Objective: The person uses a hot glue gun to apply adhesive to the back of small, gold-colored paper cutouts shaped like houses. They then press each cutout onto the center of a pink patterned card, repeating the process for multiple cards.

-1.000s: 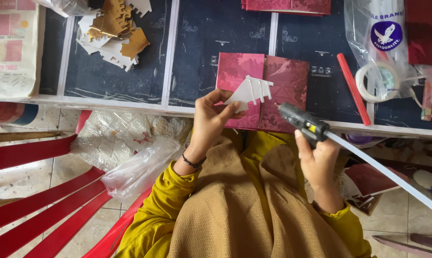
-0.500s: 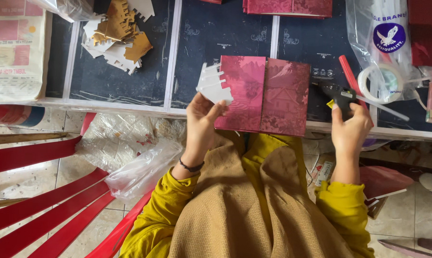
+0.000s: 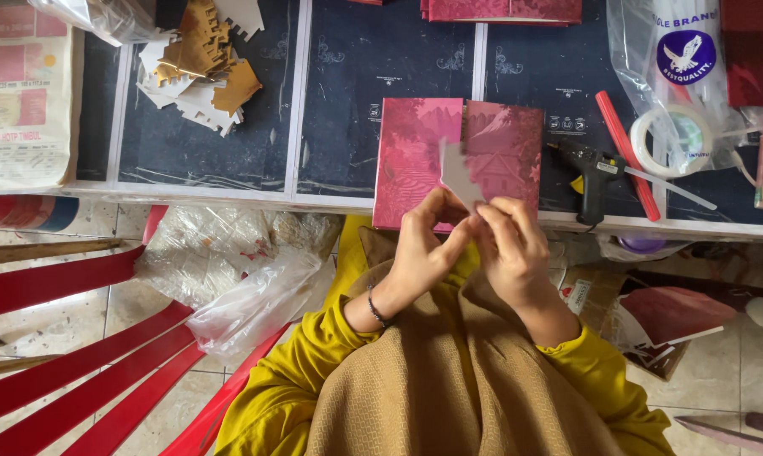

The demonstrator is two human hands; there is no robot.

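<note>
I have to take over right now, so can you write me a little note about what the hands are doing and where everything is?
Left hand and right hand: both pinch one small white paper cutout, held up over the table edge.
Pink card: lies open on the table, just behind the cutout.
Glue gun: put down on the table, right of the card, in no hand.
Tape roll and red stick: further right.
Pile of spare white and gold cutouts: far left.
Done: glue gun set aside.
Left: the cutout is not yet on the card.
</note>
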